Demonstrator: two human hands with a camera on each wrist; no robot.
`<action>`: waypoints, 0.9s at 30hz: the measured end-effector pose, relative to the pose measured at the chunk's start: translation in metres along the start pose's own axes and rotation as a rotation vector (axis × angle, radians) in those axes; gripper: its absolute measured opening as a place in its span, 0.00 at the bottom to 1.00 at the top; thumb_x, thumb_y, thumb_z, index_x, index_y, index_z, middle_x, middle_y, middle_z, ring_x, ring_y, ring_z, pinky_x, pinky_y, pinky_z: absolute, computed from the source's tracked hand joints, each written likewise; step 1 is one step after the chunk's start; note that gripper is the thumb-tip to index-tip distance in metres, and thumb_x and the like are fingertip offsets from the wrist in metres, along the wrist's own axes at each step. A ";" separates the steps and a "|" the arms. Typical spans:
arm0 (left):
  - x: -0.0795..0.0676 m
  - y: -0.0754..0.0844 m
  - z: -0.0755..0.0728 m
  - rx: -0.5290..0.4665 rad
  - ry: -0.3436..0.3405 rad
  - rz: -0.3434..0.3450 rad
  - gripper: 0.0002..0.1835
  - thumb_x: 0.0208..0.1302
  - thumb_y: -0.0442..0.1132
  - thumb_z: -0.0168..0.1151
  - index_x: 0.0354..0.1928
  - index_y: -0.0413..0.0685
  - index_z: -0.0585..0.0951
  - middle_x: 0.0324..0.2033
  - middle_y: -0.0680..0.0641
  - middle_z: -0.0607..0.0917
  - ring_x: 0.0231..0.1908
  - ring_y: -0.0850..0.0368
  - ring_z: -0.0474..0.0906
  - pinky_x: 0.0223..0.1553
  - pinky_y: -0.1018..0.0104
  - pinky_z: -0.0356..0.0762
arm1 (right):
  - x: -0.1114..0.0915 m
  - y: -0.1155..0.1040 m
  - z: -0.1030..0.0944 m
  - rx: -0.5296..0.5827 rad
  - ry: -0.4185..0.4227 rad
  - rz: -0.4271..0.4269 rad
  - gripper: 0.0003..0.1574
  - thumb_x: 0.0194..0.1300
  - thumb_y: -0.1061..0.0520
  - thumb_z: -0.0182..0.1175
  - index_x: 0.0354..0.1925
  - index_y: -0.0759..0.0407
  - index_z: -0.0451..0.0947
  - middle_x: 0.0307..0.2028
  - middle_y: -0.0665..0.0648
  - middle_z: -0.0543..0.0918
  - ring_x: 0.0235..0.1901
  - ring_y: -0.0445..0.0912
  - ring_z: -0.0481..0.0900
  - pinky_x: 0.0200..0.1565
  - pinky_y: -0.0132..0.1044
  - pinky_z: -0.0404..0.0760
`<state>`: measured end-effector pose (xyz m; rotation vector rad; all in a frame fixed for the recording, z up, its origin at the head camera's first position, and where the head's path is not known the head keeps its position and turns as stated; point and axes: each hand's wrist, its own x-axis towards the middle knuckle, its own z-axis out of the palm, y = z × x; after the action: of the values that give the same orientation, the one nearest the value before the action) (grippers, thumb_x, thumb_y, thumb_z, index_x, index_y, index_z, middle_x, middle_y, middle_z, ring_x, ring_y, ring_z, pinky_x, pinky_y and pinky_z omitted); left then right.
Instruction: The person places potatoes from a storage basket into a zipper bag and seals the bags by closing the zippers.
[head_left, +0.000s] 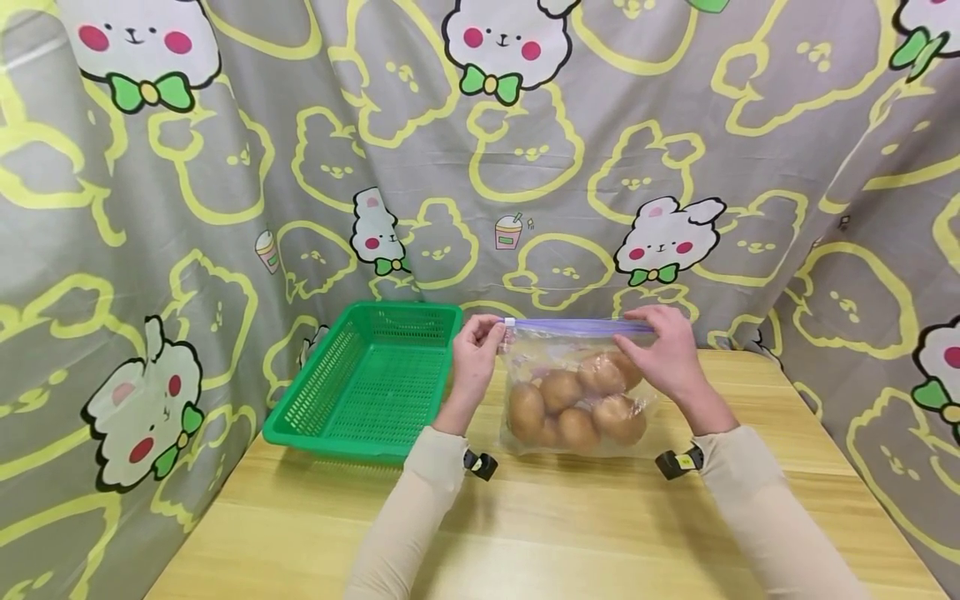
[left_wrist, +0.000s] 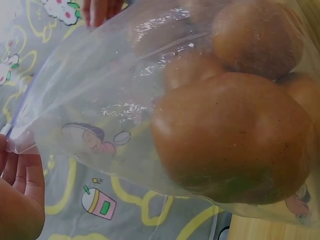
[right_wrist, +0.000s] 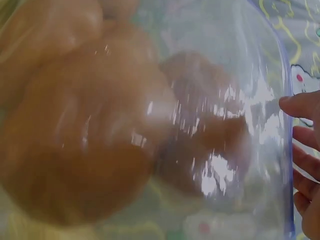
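A clear zip bag (head_left: 577, 333) with a purple closure strip stands upright on the table, several brown potatoes (head_left: 577, 429) inside it. In the left wrist view a large potato (left_wrist: 230, 140) with dark specks bulges against the plastic. My left hand (head_left: 477, 354) pinches the bag's top left corner, right beside the white slider (head_left: 510, 322). Toward the right end of the strip, my right hand (head_left: 667, 354) holds the top edge. In the right wrist view its thumb (right_wrist: 295, 106) lies at the purple strip, with the other fingers along that edge.
A green plastic basket (head_left: 367, 454) with slotted sides stands left of the bag, close to my left hand. The light wooden table (head_left: 570, 533) carries both. A grey patterned curtain (head_left: 540, 167) hangs behind the table and along both sides.
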<state>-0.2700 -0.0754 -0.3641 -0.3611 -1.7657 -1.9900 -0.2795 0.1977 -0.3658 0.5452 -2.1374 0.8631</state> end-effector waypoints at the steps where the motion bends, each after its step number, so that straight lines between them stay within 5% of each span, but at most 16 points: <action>1: 0.000 0.000 0.001 0.002 -0.001 0.012 0.06 0.63 0.26 0.58 0.37 0.25 0.77 0.27 0.47 0.80 0.24 0.63 0.72 0.26 0.75 0.72 | 0.001 -0.003 0.003 0.003 -0.004 -0.021 0.22 0.42 0.63 0.75 0.39 0.67 0.81 0.39 0.65 0.81 0.44 0.60 0.73 0.51 0.58 0.63; 8: -0.004 0.016 0.007 0.037 -0.013 0.031 0.07 0.61 0.26 0.59 0.35 0.23 0.77 0.25 0.49 0.79 0.22 0.65 0.69 0.24 0.77 0.69 | 0.016 -0.026 0.020 0.061 -0.093 -0.101 0.18 0.46 0.63 0.74 0.38 0.64 0.82 0.37 0.61 0.82 0.42 0.57 0.74 0.46 0.51 0.68; 18: -0.006 0.014 0.018 0.035 -0.030 0.036 0.06 0.61 0.24 0.58 0.33 0.23 0.77 0.23 0.46 0.79 0.20 0.63 0.69 0.22 0.77 0.69 | 0.029 -0.053 0.040 0.142 -0.294 -0.037 0.09 0.60 0.59 0.65 0.40 0.61 0.83 0.40 0.57 0.82 0.44 0.51 0.74 0.47 0.47 0.73; 27: -0.007 0.014 0.026 0.044 -0.059 0.023 0.07 0.62 0.25 0.57 0.33 0.22 0.77 0.22 0.47 0.78 0.21 0.65 0.70 0.23 0.77 0.68 | 0.037 -0.070 0.052 0.239 -0.339 -0.026 0.06 0.62 0.62 0.63 0.37 0.64 0.84 0.35 0.57 0.82 0.37 0.49 0.78 0.41 0.43 0.79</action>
<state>-0.2598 -0.0500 -0.3519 -0.4281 -1.8304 -1.9398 -0.2851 0.1087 -0.3342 0.8940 -2.3348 1.0827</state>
